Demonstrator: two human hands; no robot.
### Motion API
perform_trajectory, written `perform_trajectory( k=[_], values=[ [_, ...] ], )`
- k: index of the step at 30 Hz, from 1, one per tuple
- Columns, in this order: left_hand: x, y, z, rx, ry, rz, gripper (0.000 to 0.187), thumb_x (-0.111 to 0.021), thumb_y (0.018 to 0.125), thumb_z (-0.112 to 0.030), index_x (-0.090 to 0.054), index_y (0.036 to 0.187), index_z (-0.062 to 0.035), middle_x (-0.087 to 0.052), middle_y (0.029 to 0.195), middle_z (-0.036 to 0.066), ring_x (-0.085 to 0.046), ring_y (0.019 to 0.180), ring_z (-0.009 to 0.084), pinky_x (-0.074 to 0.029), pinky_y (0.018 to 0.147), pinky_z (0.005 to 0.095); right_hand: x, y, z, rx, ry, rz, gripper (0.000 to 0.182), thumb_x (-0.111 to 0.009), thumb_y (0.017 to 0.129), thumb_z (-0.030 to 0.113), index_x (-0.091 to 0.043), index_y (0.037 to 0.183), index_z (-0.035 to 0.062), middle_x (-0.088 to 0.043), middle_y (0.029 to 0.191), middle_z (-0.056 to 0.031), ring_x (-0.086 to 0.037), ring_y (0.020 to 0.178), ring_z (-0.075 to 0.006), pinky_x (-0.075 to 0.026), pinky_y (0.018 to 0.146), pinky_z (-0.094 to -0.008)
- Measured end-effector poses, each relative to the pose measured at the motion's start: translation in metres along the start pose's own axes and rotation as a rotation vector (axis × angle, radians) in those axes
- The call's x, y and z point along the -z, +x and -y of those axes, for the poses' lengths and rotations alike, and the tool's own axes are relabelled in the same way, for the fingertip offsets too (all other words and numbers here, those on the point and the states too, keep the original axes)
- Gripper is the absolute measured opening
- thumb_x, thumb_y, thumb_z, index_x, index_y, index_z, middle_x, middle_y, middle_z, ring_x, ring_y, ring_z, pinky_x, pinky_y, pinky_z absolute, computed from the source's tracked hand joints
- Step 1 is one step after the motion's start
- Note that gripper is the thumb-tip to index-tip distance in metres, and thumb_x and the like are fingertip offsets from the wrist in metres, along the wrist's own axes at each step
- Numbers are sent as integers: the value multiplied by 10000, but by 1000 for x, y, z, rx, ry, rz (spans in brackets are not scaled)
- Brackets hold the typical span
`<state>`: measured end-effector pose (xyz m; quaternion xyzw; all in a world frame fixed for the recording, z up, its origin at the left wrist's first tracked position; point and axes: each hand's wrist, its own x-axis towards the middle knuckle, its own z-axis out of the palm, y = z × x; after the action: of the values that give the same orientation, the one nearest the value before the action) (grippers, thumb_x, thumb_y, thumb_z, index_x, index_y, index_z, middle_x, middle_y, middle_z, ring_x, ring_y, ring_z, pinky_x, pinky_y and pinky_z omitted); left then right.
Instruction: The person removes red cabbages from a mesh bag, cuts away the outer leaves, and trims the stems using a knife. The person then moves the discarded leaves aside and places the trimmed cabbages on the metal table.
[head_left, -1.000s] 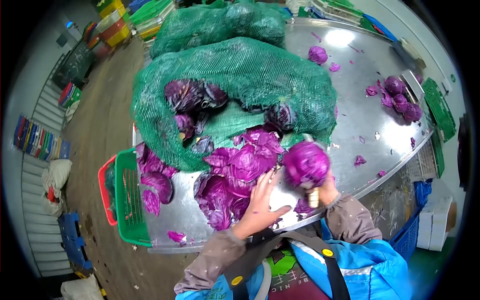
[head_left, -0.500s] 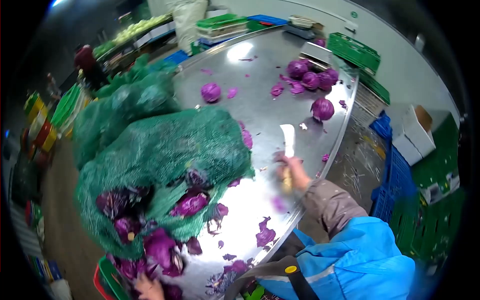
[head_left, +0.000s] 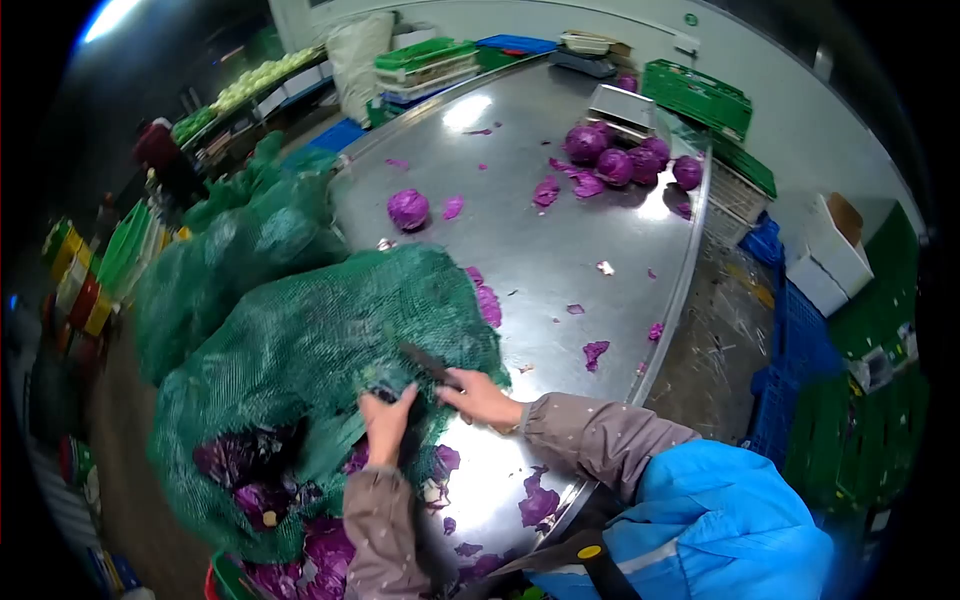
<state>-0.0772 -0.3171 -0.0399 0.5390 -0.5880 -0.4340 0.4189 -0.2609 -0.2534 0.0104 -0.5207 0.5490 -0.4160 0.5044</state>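
Observation:
My right hand (head_left: 482,400) is closed round a knife (head_left: 428,362), its blade pointing left over a green mesh sack (head_left: 330,310). Close beside it, my left hand (head_left: 386,420) grips a dark red cabbage (head_left: 380,392) at the sack's opening; the fingers partly cover it. More red cabbages (head_left: 245,455) show inside the sack's mouth. Purple outer leaves (head_left: 325,550) are heaped below, near my left sleeve. Loose leaf scraps (head_left: 538,503) lie on the metal table (head_left: 560,400) to the right of my hands.
Several trimmed cabbages (head_left: 615,167) sit by a scale (head_left: 622,108) at the table's far right. A lone cabbage (head_left: 408,209) rests near the far left edge. Another green sack (head_left: 240,240) stands behind. Green crates (head_left: 697,98) line the wall. A person (head_left: 160,150) is in the background.
My left hand has risen from the leaf heap to the cabbage in the sack. My right hand has brought the knife left beside it. A cabbage has rolled away toward the far right group.

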Motion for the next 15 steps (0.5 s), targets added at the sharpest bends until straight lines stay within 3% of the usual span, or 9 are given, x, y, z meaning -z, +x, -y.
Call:
perform_trajectory(
  k=[1, 2, 7, 9, 12, 15],
  values=[
    [-2, 12, 8, 32, 24, 77, 657, -795, 702, -145, -441, 1224, 38, -589, 1102, 145, -574, 948, 245, -455, 857, 337, 0, 0, -2, -51, 112, 5, 318, -578, 895, 227, -538, 1098, -15, -609, 737, -78, -508, 449, -117, -415, 417, -288],
    [-5, 14, 4, -9, -42, 14, 657, -806, 687, -144, -449, 1210, 31, -598, 1075, 137, -577, 927, 241, -458, 846, 340, 2, -2, -1, -71, 139, 18, 328, -578, 899, 228, -538, 1132, 2, -626, 785, -48, -499, 451, -94, -395, 397, -255],
    [10, 0, -4, 45, -212, -198, 678, -822, 677, -154, -451, 1224, -2, -568, 1126, 133, -544, 995, 222, -439, 878, 329, 5, -12, 10, -93, 190, 53, 419, -556, 918, 178, -431, 1264, -21, -634, 853, -72, -469, 461, -67, -377, 406, -222],
    [22, -21, 1, 179, -623, -215, 713, -803, 742, -241, -400, 1287, -20, -538, 1163, 99, -519, 1039, 195, -419, 915, 330, 7, -19, 18, -74, 196, 78, 399, -553, 918, 157, -442, 1254, -26, -628, 847, -70, -473, 467, -65, -385, 419, -218],
    [47, -66, 0, 195, -858, -104, 732, -781, 759, -326, -390, 1325, -77, -505, 1222, 42, -479, 1121, 173, -394, 961, 315, 7, -31, 30, -123, 122, 200, 384, -575, 902, 141, -475, 1242, -7, -622, 839, -49, -498, 515, -69, -417, 473, -221],
    [81, -126, -31, 206, -919, -52, 746, -760, 720, -106, -376, 1358, -84, -485, 1239, 39, -472, 1152, 177, -377, 995, 312, -3, -45, 32, 2, -32, 266, 390, -599, 881, 140, -491, 1227, -5, -623, 841, -47, -521, 575, -86, -454, 539, -247]
  ],
)
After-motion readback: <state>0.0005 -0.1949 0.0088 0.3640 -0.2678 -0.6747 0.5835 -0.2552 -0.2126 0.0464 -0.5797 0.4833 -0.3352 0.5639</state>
